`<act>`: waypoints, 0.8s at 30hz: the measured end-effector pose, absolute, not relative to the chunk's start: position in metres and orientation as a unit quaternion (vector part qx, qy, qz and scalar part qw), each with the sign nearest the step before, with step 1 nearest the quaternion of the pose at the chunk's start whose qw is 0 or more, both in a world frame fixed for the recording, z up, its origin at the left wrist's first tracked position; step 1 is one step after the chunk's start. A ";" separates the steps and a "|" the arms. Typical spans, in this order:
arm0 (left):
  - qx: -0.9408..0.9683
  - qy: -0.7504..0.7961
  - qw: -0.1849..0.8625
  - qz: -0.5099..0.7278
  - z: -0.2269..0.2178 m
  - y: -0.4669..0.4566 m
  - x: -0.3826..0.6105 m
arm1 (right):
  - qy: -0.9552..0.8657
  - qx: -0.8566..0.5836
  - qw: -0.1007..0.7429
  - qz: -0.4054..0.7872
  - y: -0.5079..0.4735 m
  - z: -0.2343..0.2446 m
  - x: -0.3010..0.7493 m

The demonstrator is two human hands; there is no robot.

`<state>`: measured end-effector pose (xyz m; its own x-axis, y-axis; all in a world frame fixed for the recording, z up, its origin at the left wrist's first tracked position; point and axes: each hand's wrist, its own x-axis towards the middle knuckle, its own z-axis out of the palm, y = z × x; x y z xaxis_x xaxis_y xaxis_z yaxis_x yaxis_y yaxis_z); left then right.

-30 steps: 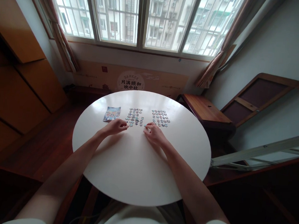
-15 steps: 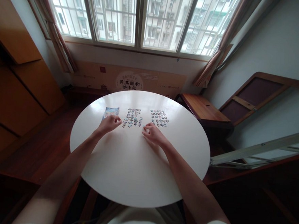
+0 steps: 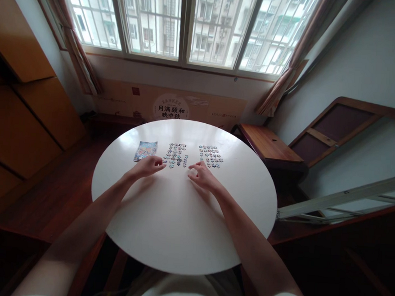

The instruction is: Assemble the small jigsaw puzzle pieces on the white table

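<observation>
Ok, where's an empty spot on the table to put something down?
The table is bare between the forearms, down to the front rim, and on the right side past the right hand. It is crowded in the far row: picture card, left hand, two clusters of puzzle pieces.

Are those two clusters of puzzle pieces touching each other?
Apart. The head view shows bare white table between the left cluster and the right cluster.
</observation>
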<state>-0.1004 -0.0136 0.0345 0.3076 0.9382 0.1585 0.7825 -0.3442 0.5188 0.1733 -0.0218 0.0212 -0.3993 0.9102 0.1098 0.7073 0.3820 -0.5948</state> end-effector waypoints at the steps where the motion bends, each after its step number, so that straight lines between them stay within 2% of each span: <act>1: 0.806 0.519 0.190 0.212 0.034 -0.014 -0.099 | -0.801 -0.506 0.216 0.238 -0.022 0.021 0.174; 6: 0.836 0.463 0.235 0.178 0.032 -0.016 -0.094 | -0.793 -0.512 0.222 0.245 -0.020 0.020 0.174; 17: 0.828 0.488 0.233 0.149 0.026 -0.011 -0.102 | -0.811 -0.512 0.193 0.205 -0.025 0.026 0.169; 24: 0.828 0.492 0.231 0.134 0.025 -0.011 -0.102 | -0.820 -0.490 0.212 0.208 -0.021 0.021 0.170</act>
